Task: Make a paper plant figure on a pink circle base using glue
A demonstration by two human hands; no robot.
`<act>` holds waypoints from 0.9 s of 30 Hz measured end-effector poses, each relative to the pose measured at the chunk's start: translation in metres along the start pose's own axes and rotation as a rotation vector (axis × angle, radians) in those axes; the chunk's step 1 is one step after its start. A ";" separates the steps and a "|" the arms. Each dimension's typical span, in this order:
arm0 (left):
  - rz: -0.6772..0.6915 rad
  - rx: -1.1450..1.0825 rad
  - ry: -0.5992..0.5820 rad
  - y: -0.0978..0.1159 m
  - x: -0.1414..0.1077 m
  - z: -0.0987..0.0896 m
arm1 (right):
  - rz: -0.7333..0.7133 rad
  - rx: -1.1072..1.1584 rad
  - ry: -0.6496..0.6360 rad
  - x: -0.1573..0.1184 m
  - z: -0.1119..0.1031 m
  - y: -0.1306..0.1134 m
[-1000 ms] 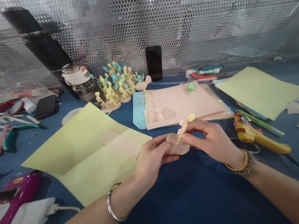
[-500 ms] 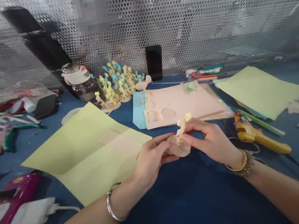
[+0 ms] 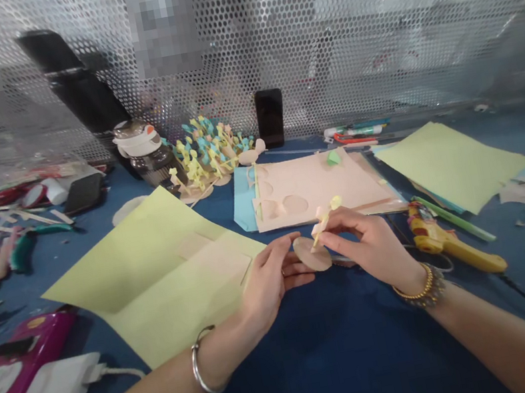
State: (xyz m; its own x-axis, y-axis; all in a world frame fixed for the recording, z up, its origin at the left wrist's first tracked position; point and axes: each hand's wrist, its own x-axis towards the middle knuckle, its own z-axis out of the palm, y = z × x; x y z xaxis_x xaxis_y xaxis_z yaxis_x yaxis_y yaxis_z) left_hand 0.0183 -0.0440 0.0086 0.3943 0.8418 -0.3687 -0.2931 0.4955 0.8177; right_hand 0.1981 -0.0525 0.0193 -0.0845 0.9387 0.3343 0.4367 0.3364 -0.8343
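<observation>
Beside green paper sheet [image 3: 155,280] | left hand [image 3: 272,279] loosely grips tan paper disc [image 3: 311,255] | right hand [image 3: 371,252] pinches yellow paper strip [image 3: 325,216]

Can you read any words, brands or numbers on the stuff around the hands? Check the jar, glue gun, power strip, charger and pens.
No text here can be read, so there is nothing to quote.
White band on the jar: a small mark, too small to read.
Yellow hot glue gun: no readable text.
Magenta power strip: no readable text.
White charger: no readable text.
Pens: too small and blurred to read.
</observation>
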 end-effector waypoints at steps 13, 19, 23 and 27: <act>0.078 0.135 -0.058 -0.010 -0.001 -0.002 | -0.089 -0.210 -0.001 0.162 0.013 -0.020; 0.066 0.182 -0.102 -0.013 0.001 -0.001 | -0.018 -0.285 -0.228 0.215 0.089 0.011; 0.060 0.188 -0.116 -0.013 0.002 -0.002 | -0.017 -0.325 -0.276 0.225 0.133 0.020; 0.064 0.170 -0.139 -0.015 0.003 -0.004 | 0.000 -0.373 -0.263 0.232 0.155 0.028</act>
State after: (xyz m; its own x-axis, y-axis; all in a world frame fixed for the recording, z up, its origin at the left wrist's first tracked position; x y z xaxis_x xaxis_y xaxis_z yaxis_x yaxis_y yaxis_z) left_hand 0.0206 -0.0478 -0.0060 0.4992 0.8269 -0.2587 -0.1755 0.3889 0.9044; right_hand 0.0523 0.1866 0.0057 -0.2876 0.9423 0.1715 0.7253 0.3312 -0.6035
